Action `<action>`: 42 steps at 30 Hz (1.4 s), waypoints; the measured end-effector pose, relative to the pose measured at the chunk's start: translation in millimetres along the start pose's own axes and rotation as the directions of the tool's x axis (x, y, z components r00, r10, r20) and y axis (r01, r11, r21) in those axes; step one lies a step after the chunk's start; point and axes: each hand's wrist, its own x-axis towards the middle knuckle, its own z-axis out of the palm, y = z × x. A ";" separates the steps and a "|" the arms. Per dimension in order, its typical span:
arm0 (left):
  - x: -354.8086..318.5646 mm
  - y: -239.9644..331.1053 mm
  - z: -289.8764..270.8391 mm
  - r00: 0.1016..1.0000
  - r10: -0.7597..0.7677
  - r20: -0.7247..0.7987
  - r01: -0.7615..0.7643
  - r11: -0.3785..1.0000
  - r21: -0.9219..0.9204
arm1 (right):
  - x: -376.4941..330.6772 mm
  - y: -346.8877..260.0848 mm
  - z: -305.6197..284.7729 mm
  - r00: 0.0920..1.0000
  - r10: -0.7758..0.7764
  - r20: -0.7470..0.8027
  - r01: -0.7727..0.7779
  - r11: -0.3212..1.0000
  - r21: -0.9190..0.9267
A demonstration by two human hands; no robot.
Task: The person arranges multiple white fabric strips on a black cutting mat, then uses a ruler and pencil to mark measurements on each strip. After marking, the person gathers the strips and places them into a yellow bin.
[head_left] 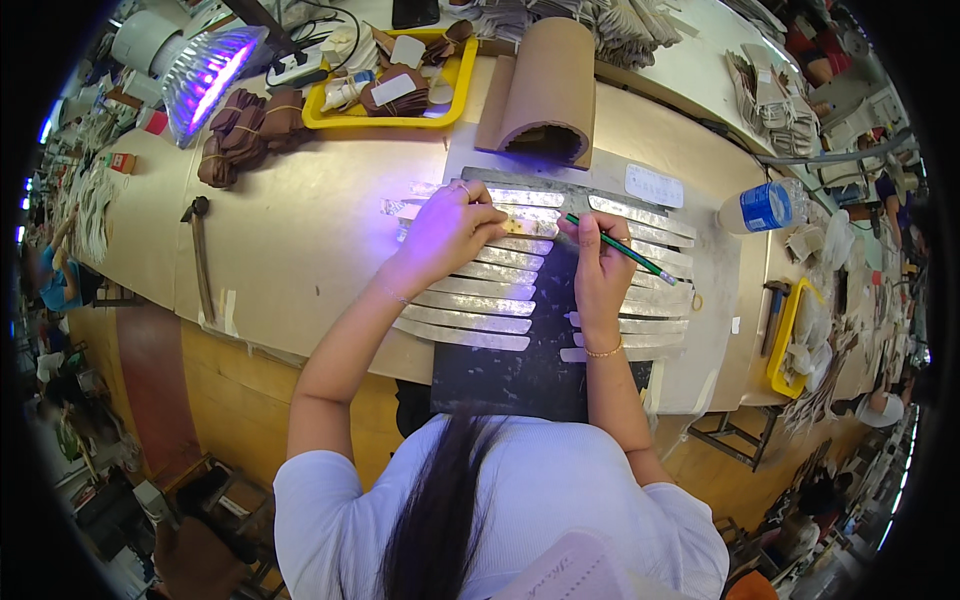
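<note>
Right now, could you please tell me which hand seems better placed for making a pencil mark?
Probably the right hand: it holds the green pencil, while the left hand appears busy at a yellowish strip.

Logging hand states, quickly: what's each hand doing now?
Left hand: touching a yellowish strip; grip cannot be told.
Right hand: closed, holding a green pencil.

Long tan workbench, 1 lamp glowing purple, ochre floor, reddish-brown stripe

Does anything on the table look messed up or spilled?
I see no spill. The black board under the silver strips looks scuffed, with pale smudges on its dark surface, maybe just wear.
</note>
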 end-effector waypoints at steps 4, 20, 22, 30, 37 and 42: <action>1.5 0.9 6.0 1.000 -0.005 0.028 0.004 1.000 0.006 | -2.7 2.9 -1.1 1.000 -0.003 0.026 0.004 1.000 -0.020; -0.1 -1.6 10.5 0.998 -0.036 0.046 0.038 0.999 -0.038 | -5.0 3.4 0.0 0.998 0.034 0.043 -0.031 0.997 -0.066; 0.3 -1.2 10.7 0.999 -0.030 0.040 0.031 0.999 -0.037 | -5.6 5.8 3.5 0.999 0.034 0.008 -0.034 0.999 -0.021; -0.8 -4.2 10.9 0.999 -0.014 0.039 0.016 0.999 -0.048 | -6.4 -0.4 5.7 0.998 0.002 0.064 0.010 0.982 -0.188; -1.1 -6.1 13.1 1.000 -0.003 0.021 0.003 0.999 -0.043 | -6.0 -0.5 7.4 0.996 0.009 0.086 0.008 0.981 -0.195; 0.5 -4.6 13.0 1.000 0.002 0.020 -0.001 0.999 -0.035 | -5.7 -1.8 9.4 0.991 0.021 0.130 0.019 0.955 -0.296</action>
